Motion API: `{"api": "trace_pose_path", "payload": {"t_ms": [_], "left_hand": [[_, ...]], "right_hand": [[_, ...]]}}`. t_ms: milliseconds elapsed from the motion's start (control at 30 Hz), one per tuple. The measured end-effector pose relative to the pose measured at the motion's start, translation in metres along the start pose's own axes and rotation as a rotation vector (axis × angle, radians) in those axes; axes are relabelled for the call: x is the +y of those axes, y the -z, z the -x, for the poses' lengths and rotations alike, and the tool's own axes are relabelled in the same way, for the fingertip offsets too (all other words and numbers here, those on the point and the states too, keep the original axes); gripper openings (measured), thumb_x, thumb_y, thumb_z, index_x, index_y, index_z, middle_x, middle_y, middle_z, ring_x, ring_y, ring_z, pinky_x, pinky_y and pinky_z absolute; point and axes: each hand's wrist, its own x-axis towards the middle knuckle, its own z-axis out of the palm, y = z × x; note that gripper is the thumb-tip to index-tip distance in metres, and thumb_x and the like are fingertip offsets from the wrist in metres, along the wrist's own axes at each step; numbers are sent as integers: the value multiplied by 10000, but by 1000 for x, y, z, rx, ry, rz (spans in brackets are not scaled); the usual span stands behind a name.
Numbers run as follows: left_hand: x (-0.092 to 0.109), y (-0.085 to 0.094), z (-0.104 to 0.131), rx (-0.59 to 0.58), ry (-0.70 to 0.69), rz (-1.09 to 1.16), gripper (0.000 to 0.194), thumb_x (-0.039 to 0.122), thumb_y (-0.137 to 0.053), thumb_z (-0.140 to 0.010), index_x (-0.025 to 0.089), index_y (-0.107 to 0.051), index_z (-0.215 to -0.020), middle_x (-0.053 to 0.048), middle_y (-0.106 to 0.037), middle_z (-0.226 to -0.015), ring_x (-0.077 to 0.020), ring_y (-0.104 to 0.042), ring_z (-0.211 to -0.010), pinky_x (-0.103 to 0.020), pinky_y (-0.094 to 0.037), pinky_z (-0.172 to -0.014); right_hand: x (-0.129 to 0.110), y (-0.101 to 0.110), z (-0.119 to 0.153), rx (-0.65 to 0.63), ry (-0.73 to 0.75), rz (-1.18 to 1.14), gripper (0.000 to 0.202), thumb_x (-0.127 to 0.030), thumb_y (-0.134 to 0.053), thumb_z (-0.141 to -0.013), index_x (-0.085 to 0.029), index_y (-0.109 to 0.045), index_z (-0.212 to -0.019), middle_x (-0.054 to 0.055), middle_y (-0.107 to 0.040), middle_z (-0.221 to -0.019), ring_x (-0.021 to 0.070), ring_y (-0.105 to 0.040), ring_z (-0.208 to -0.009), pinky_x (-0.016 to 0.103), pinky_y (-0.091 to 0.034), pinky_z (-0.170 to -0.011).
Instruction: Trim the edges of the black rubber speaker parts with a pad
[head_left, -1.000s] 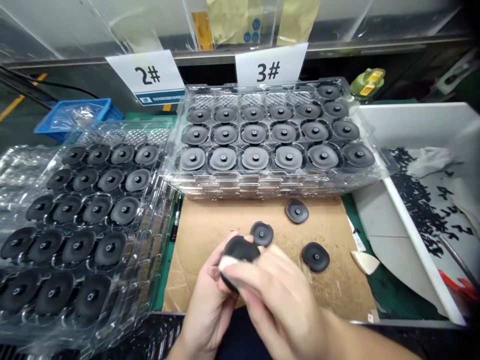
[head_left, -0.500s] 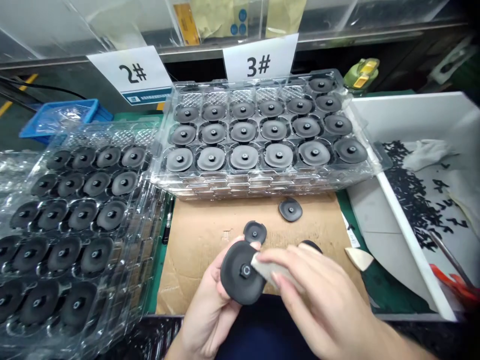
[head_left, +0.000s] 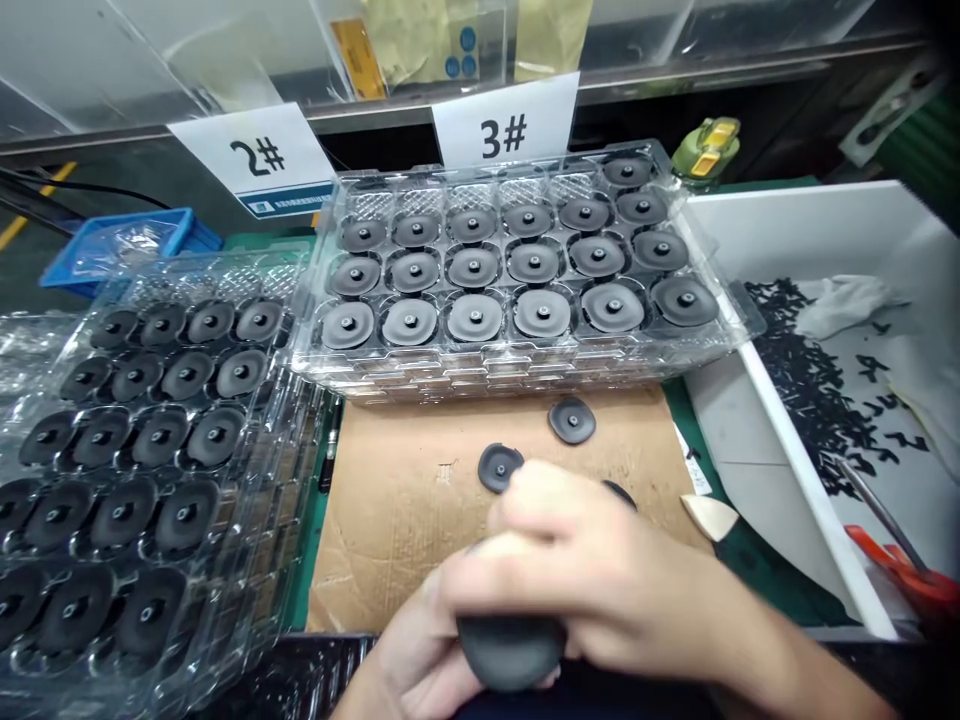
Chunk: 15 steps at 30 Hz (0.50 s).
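Note:
My left hand point(head_left: 427, 650) is closed on a black rounded disc point(head_left: 514, 650), held low over the front edge of the cardboard. My right hand point(head_left: 577, 570) curls over the disc's upper part, blurred by motion. The white pad seen earlier in its fingers is hidden behind them now. Beyond the hands, a black disc point(head_left: 499, 467) with a centre stud lies on the cardboard point(head_left: 397, 480). Another disc point(head_left: 572, 421) rests farther back, and a third dark piece point(head_left: 621, 494) is mostly covered by my right hand.
A stack of clear trays point(head_left: 487, 365) with black discs stands behind the cardboard; another tray stack point(head_left: 255, 480) is at left. To the right are a white triangular piece point(head_left: 710, 516) and a white bin point(head_left: 810, 540) with small black bits point(head_left: 802, 385) and a red-handled tool point(head_left: 900, 565).
My right hand has moved left and over the disc, covering its face and stud. The disc has been lowered and tilted. The view has shifted slightly.

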Motion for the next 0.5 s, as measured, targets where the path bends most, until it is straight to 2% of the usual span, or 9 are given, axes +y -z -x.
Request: {"api": "trace_pose_path", "payload": {"t_ms": [67, 133, 233, 367, 433, 500], "left_hand": [[7, -1, -2, -175, 166, 67, 254, 197, -663, -720, 153, -676, -969, -82, -696, -869, -257, -677, -738, -290, -550, -590], [13, -1, -4, -316, 268, 145, 323, 161, -665, -714, 182, -645, -1036, -73, -685, -939, -252, -663, -834, -272, -552, -653], [18, 1, -6, -348, 240, 185, 284, 157, -614, -762, 186, -642, -1043, -75, -673, -988, -243, -652, -873, -275, -550, -702], [21, 0, -8, -348, 245, 193, 341, 219, -683, -712, 185, -643, -1049, -79, -676, -995, -254, -651, -876, -276, -552, -692], [20, -5, -8, -341, 280, 182, 396, 240, -730, -661, 184, -647, -1044, -86, -679, -994, -261, -655, -863, -281, -550, -678], [14, -10, -6, -252, 266, 138, 376, 244, -726, -661, 126, -662, -1012, -113, -699, -898, -267, -672, -775, -279, -543, -606]], "right_hand": [[11, -2, 9, 137, -210, 27, 298, -193, -390, -914, -247, -570, -1144, 29, -583, -855, 135, -517, -757, 260, -417, -681], [22, -7, 24, 256, -392, -1, 309, -195, -387, -917, -268, -544, -1174, 38, -608, -991, 155, -555, -872, 273, -450, -742], [36, -25, 48, 337, -553, -151, 280, -267, -436, -907, -295, -532, -1168, 11, -593, -1149, 180, -549, -1046, 298, -454, -868], [43, -46, 68, 437, -727, -162, 270, -302, -448, -892, -241, -540, -1139, 35, -611, -1137, 200, -576, -1027, 303, -484, -828], [35, -41, 65, 509, -701, -103, 244, -271, -463, -887, -251, -551, -1114, 27, -624, -1102, 190, -589, -983, 290, -482, -790], [20, -26, 54, 486, -497, -53, 261, -234, -463, -895, -301, -545, -1133, -4, -641, -1032, 158, -595, -911, 272, -463, -756]]}}
